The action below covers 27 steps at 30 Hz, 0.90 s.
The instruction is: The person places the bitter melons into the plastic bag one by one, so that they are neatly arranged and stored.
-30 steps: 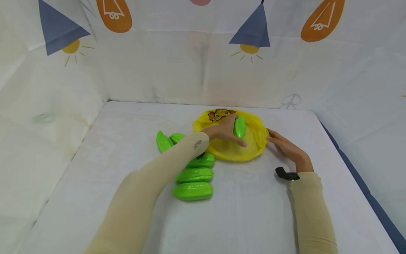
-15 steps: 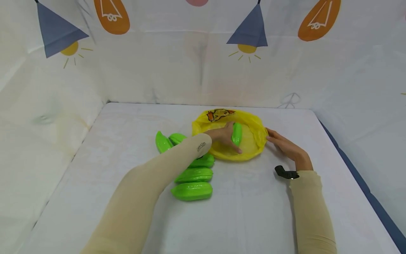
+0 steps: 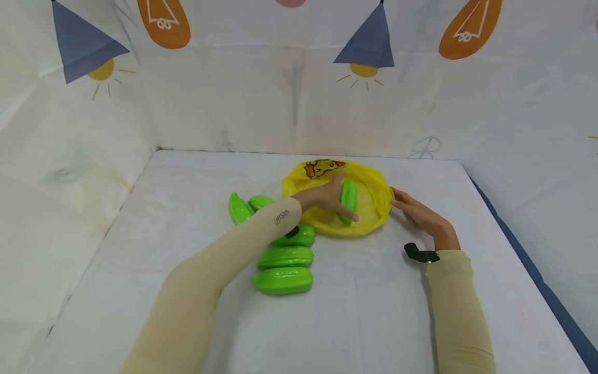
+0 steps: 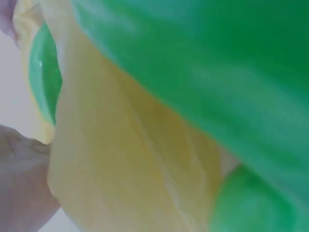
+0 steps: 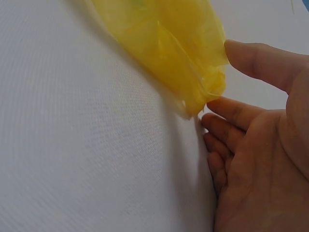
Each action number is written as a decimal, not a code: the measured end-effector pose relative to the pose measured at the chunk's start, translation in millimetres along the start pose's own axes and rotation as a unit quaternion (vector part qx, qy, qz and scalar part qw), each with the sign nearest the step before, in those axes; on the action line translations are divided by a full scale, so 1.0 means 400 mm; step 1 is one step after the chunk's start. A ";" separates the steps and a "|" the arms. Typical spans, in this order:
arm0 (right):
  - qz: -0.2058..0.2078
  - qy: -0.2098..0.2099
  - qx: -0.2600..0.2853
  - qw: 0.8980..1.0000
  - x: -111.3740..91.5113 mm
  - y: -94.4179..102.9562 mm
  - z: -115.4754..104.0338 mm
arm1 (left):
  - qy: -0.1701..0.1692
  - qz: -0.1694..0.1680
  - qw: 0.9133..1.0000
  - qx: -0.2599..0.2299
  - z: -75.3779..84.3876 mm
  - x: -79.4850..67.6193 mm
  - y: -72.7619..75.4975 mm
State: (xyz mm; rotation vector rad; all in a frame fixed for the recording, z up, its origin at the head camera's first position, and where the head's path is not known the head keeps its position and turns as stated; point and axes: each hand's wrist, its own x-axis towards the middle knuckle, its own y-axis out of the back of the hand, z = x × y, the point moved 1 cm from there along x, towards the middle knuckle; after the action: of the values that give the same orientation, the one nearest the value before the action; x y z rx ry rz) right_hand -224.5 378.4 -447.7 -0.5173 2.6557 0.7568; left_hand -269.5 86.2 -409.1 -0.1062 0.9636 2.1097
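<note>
The yellow plastic bag (image 3: 380, 192) stands with its mouth spread wide and its rim rolled into a ring. Inside it lies a glossy green ridged fruit (image 3: 348, 201), shaped like a star fruit. My left hand (image 3: 325, 196) reaches over the bag's left rim, thumb and fingers spread beside that fruit. On the bag's right side, the fingertips of my right hand (image 3: 422, 218) touch the outer rim; the right wrist view has the fingers nearly straight against the yellow plastic (image 5: 178, 58). Large blurred green fruit (image 4: 231, 77) fills much of the left wrist view.
Several more green fruits (image 3: 282, 281) lie in a row left of the bag, partly hidden under my left forearm. Another fruit (image 3: 240, 209) points away at the row's far end. Behind the white table (image 3: 364, 311) hangs a cloth wall (image 3: 233, 104) with printed lamps.
My left hand has lowered the green fruit into the bag and its fingers have come away from it. The right hand stays at the rim.
</note>
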 end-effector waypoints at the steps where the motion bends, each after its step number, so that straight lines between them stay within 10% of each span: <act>1: 0.000 -0.001 0.000 1.000 -0.001 0.001 0.000 | -0.010 0.002 1.000 0.002 0.001 -0.007 0.003; 7: 0.003 0.001 0.008 1.000 0.000 0.003 -0.002 | -0.062 0.032 0.997 0.026 0.013 -0.050 0.039; 27: 0.007 0.000 -0.001 1.000 0.003 -0.012 -0.011 | -0.065 0.084 0.994 -0.034 -0.061 -0.183 0.148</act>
State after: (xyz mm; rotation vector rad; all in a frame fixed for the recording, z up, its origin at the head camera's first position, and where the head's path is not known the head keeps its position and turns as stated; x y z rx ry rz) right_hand -224.5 372.0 -446.8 -0.5003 2.6612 0.7640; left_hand -266.7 0.5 -363.6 0.0793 0.8490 2.2725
